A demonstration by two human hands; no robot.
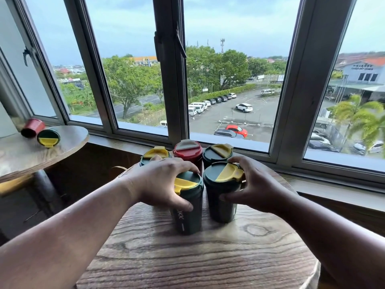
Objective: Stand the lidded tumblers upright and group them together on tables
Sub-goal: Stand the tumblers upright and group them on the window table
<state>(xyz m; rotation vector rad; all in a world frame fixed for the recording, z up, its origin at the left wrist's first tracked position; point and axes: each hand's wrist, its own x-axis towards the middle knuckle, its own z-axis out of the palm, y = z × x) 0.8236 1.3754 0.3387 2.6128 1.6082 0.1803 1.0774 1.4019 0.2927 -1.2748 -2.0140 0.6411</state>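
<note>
White letters run lengthwise down the side of the dark green tumbler [188, 213] gripped by the left hand [160, 182]; only "KK" can be read, the start being hidden under the thumb. A smaller white line below it is too small to read. The sign on the grey building [363, 73] outside is illegible.

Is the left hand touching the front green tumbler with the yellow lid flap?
Touching. The head view shows the left hand curled round the front-left green tumbler, its thumb pressed on the side.
</note>
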